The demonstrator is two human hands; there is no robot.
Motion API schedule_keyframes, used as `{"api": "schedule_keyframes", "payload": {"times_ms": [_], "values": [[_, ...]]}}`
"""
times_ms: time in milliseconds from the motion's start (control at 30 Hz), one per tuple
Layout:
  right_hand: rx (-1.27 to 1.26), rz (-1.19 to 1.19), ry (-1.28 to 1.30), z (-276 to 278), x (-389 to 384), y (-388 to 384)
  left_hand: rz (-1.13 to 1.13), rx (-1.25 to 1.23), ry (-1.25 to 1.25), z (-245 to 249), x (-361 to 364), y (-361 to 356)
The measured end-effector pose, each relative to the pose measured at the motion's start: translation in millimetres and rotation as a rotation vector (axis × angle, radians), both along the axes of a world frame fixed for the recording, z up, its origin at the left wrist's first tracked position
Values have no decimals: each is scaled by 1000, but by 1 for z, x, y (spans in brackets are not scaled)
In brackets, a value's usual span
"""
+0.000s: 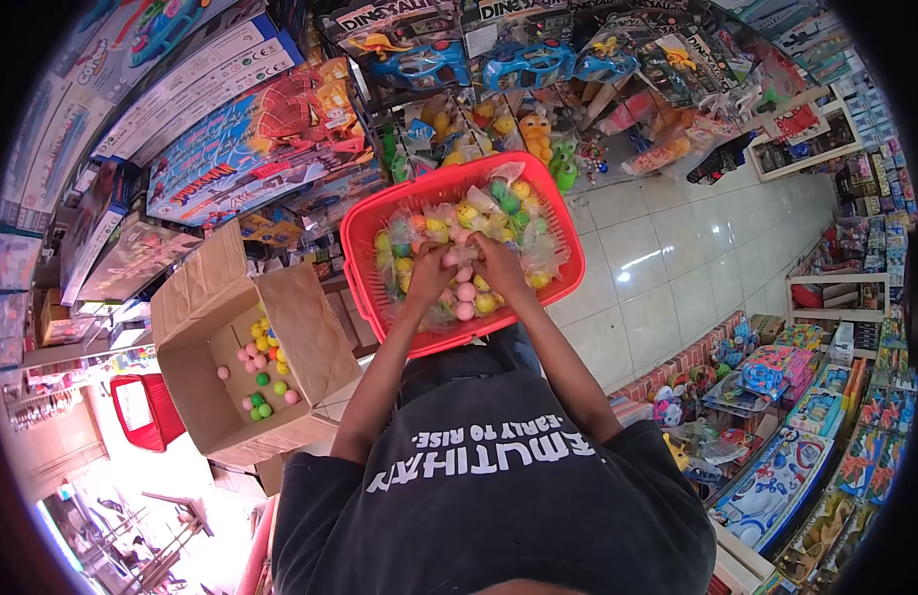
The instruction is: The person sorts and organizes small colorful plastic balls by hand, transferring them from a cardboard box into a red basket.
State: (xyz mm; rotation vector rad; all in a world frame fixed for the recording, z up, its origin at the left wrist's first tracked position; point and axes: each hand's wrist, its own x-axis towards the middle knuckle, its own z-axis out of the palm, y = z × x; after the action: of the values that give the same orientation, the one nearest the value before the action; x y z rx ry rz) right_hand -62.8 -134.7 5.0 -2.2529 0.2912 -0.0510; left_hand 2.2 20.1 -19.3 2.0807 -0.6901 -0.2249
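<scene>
A red plastic basket point(566, 213) sits in front of my body, filled with clear bags of small yellow, green, orange and pink balls. Over its middle, my left hand point(431, 275) and my right hand point(500, 268) are close together, fingers closed on the top of a clear bag of pink balls point(466, 294). Those pink balls hang in a short column between my wrists. My fingertips partly hide the bag's upper end. To the left, an open cardboard box point(203, 342) holds loose pink, yellow and green balls.
Boxed toys point(266, 139) are stacked at the upper left. Dinosaur toy packs point(528, 64) hang beyond the basket. A tiled floor point(667, 258) stretches to the right, bordered by low shelves of packaged toys point(776, 476). Another red basket point(147, 412) stands far left.
</scene>
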Motion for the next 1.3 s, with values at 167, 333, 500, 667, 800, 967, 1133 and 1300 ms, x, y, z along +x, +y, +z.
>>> {"api": "schedule_keyframes", "payload": {"times_ms": [167,333,500,667,800,967,1133,1300], "values": [[3,-20,17,1,0,2,-33,-170,290,-2,7,5],[-5,-49,14,6,-2,4,-43,26,255,7,6,1],[-22,-37,-12,6,-1,5,-45,-10,142,3,1,-1],[-43,-21,-60,2,-2,3,-41,6,66,2,-1,1],[25,62,-136,4,-7,-4,-37,-74,166,5,-6,8],[-28,124,-252,26,-30,-10,76,-75,82,48,-29,21],[369,100,-47,69,-74,-6,162,-134,374,85,-74,50],[764,327,263,71,-132,-11,94,-331,806,88,-147,79]]}}
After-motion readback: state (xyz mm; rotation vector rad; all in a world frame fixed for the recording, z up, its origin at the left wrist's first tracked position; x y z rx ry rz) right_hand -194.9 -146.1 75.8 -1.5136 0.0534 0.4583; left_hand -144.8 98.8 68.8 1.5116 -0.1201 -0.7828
